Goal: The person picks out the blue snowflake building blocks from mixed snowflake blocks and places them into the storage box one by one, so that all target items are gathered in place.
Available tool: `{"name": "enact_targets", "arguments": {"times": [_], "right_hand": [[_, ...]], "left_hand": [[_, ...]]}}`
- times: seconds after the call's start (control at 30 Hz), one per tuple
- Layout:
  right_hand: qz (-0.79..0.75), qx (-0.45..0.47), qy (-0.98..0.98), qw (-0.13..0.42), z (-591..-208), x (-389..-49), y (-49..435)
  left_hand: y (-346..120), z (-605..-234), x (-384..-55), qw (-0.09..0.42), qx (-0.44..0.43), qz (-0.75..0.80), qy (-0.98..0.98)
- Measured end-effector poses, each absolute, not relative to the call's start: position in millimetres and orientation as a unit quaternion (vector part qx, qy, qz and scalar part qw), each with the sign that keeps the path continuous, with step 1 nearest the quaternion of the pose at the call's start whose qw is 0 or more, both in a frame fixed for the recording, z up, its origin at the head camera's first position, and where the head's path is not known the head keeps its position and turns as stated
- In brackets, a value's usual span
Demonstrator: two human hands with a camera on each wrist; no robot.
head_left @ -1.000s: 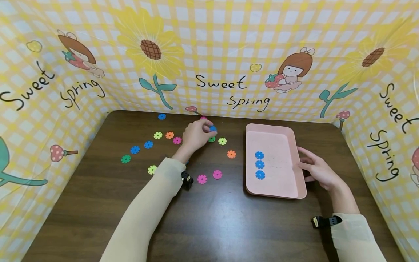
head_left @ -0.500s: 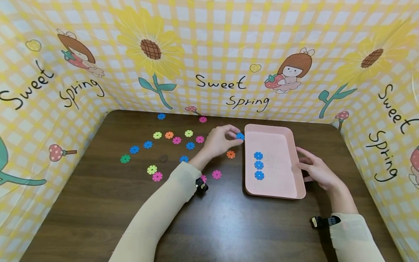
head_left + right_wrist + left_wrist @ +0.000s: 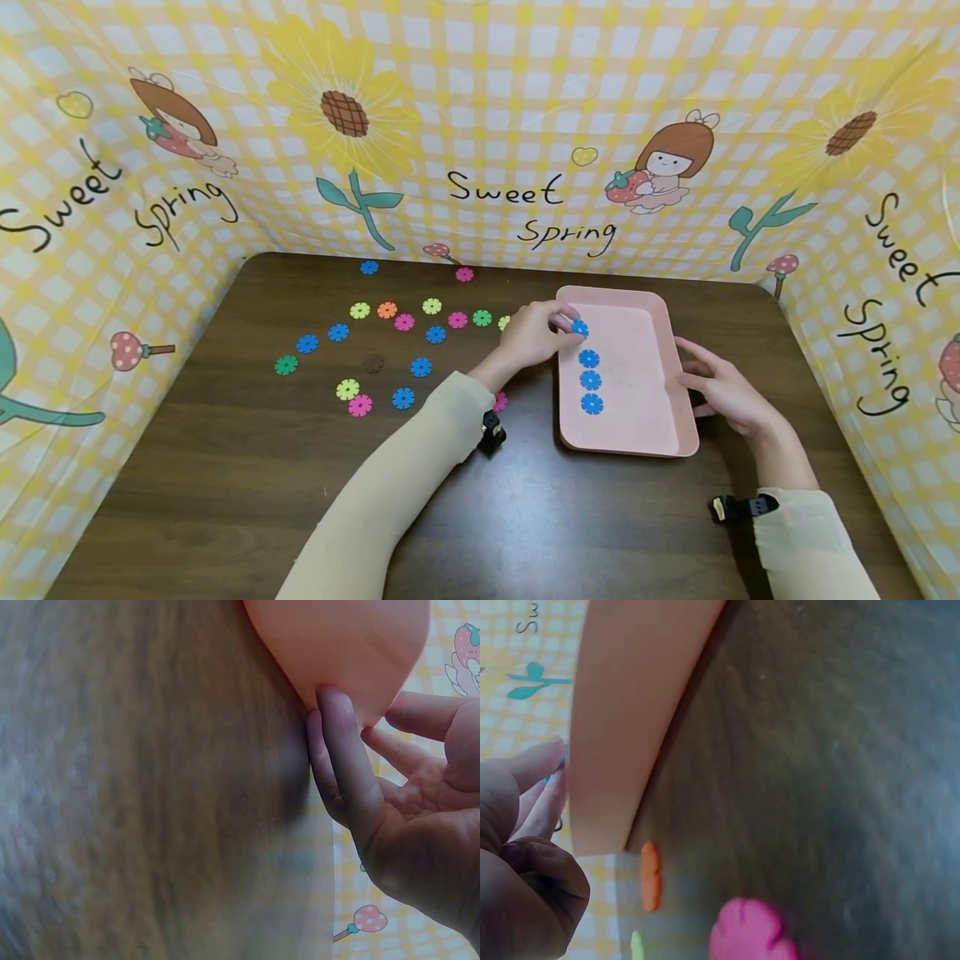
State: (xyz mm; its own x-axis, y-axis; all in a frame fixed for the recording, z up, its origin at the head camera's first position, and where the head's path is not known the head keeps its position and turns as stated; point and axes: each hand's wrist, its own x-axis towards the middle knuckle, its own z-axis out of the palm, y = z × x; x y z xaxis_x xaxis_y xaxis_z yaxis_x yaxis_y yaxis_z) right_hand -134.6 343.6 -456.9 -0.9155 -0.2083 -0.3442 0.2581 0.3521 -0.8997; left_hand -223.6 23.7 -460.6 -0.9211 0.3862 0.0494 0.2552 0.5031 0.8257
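Pinches with the left hand (image 3: 532,333), stretches both arms (image 3: 390,487) forward and holds the right hand (image 3: 727,392) with fingers (image 3: 354,765) apart.

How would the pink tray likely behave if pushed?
The pink tray would probably slide rather than tip, being low and broad. It looks fairly stiff: its wall shows no visible dent where the right hand touches it. Three blue discs lie flat inside, apparently loose, and might shift if it jerks.
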Motion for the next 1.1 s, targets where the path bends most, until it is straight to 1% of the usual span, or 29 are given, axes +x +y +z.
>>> {"name": "enact_targets", "arguments": {"times": [0.1, 0.33, 0.57, 0.8, 1.1], "right_hand": [[-0.569, 0.018, 0.796, 0.206, -457.7, -134.5, 343.7], [-0.568, 0.019, 0.797, 0.206, -458.5, -134.5, 344.0], [-0.569, 0.018, 0.796, 0.205, -458.3, -135.3, 342.2], [-0.57, 0.021, 0.797, 0.199, -458.9, -135.9, 343.7], [-0.566, 0.023, 0.799, 0.201, -458.7, -134.9, 344.6]], "left_hand": [[29.5, -464.1, -223.7, 0.076, 0.178, 0.443, 0.876], [44.5, -466.2, -226.3, 0.063, 0.174, 0.362, 0.914], [54.2, -465.5, -226.9, 0.077, 0.157, 0.301, 0.937], [60.2, -464.8, -228.6, 0.079, 0.152, 0.267, 0.948], [61.8, -470.5, -229.2, 0.059, 0.164, 0.255, 0.951]]}}
